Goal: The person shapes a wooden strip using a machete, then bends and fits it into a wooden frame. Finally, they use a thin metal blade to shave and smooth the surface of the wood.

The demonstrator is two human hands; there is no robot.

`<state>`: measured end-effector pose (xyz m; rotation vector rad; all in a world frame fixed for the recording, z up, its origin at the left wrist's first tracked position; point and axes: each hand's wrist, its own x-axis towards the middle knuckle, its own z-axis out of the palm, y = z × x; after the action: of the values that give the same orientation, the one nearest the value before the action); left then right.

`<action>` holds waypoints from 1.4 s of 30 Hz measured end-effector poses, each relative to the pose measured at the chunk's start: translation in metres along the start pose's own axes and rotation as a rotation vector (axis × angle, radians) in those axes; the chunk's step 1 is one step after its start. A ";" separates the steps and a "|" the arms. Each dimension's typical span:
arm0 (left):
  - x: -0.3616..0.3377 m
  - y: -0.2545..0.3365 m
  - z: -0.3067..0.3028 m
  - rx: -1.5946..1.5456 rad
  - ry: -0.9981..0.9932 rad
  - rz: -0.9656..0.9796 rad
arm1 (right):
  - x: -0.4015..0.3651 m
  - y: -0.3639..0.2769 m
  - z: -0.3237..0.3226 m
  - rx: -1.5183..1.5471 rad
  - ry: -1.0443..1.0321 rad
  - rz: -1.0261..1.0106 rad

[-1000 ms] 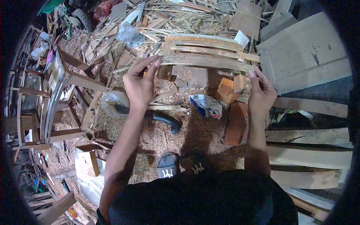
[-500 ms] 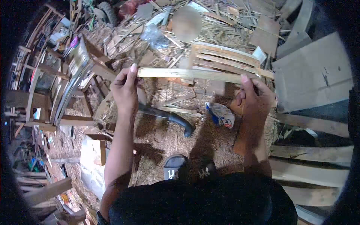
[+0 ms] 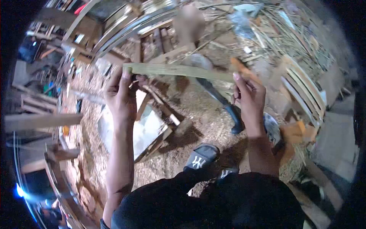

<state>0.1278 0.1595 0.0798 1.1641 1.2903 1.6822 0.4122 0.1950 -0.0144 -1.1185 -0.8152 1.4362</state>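
White interlocked "NY" logo on the strap of the black slipper (image 3: 200, 157), no other legible text

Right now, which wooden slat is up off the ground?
The pale wooden slat, gripped near its ends by the left hand and the right hand. The other slats lie stacked on the ground at the right.

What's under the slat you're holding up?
Below the slat, sawdust-strewn ground, a dark curved tool and a pale framed board show. The left hand and right hand hide whatever lies under its ends.
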 end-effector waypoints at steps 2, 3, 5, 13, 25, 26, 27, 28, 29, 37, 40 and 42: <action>-0.021 0.019 -0.045 0.193 0.179 0.149 | 0.002 0.028 0.040 -0.043 -0.174 0.052; -0.030 0.028 -0.059 0.229 0.228 0.158 | 0.002 0.035 0.050 -0.034 -0.231 0.072; -0.044 0.044 -0.079 0.389 0.351 0.208 | 0.005 0.048 0.063 -0.134 -0.165 0.079; -0.096 0.107 -0.134 0.810 0.565 0.219 | 0.026 0.104 0.053 -0.073 -0.112 0.155; -0.062 0.108 -0.137 0.922 0.605 0.263 | 0.002 0.133 0.157 -0.238 -0.703 0.091; -0.064 0.105 -0.142 0.927 0.572 0.267 | 0.004 0.139 0.172 -0.241 -0.707 0.087; -0.063 0.105 -0.142 0.923 0.569 0.270 | 0.006 0.144 0.184 -0.285 -0.731 -0.079; -0.063 0.103 -0.141 0.951 0.562 0.244 | 0.010 0.151 0.193 -0.329 -0.746 -0.244; -0.062 0.101 -0.142 0.980 0.557 0.214 | 0.014 0.159 0.198 -0.333 -0.739 -0.241; -0.064 0.091 -0.169 0.942 0.545 0.190 | 0.014 0.168 0.211 -0.215 -0.760 -0.105; -0.065 0.080 -0.180 0.768 0.470 0.284 | 0.005 0.163 0.205 -0.244 -0.749 -0.134; -0.066 0.075 -0.189 0.663 0.408 0.299 | -0.008 0.156 0.204 -0.264 -0.727 -0.121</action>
<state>-0.0274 0.0183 0.1192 1.4877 2.1264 1.8237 0.1680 0.1794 -0.0923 -0.6998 -1.5899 1.6786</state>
